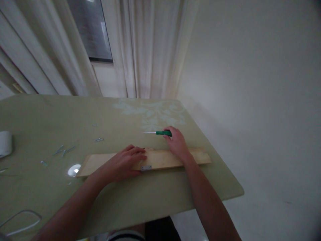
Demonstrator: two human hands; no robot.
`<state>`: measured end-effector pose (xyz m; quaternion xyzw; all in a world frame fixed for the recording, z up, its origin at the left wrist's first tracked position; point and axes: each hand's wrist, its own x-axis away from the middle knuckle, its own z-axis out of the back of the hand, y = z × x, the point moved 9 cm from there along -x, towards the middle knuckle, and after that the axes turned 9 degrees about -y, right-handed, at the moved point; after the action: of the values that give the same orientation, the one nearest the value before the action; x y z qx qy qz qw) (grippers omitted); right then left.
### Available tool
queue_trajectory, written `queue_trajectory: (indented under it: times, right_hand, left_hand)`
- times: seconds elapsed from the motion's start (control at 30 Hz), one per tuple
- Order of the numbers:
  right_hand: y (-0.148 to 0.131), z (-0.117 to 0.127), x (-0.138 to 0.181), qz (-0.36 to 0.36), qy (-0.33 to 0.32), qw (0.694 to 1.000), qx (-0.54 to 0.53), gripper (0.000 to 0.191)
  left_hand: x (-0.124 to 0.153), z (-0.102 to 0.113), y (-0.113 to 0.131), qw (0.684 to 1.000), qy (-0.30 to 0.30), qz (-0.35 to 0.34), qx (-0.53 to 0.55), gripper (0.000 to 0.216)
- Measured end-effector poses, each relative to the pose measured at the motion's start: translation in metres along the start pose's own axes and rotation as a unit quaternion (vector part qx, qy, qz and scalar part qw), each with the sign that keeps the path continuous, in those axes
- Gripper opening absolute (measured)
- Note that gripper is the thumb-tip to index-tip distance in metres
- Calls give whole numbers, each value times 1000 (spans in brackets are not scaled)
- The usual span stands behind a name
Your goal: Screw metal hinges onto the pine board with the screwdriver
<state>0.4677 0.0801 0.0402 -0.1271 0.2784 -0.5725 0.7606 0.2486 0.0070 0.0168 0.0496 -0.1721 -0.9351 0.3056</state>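
Observation:
A long pale wooden board (pixel 160 160) lies across the table near its front edge. My left hand (pixel 129 160) rests over the board's middle, fingers wrapped across its width. Beside those fingertips, a small metal plate with holes (pixel 146 167) sits on the board's near edge. My right hand (pixel 175 140) is closed on the green handle of a screwdriver (pixel 160 133), just beyond the board's far edge. Its thin shaft points left, apart from the wood. Part of the board is hidden under my left hand and my right wrist.
Several loose screws or nails (pixel 64 150) are scattered on the green table (pixel 140 197) to the left. A white roll-like object (pixel 5 144) stands at the left edge, and a white cable (pixel 27 211) lies at the lower left. A wall (pixel 250 100) runs along the right.

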Motion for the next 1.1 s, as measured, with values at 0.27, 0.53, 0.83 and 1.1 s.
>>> queue_trajectory:
  times: [0.27,0.53,0.83,1.1]
  right_hand:
    - [14,57,20,22,266,888,-375,42]
    - [29,55,19,-31,314,841,-439,45]
    - [33,50,22,-49,336,821,-459,47]
    - [34,46,21,-60,325,820,-467,50]
  left_hand:
    - [2,0,-5,1000,10,-12,12,50]
    - [4,0,-19,995,17,11,95,45]
    - [4,5,-31,990,63,18,126,37]
    - [-4,8,-35,990,81,17,118,38]
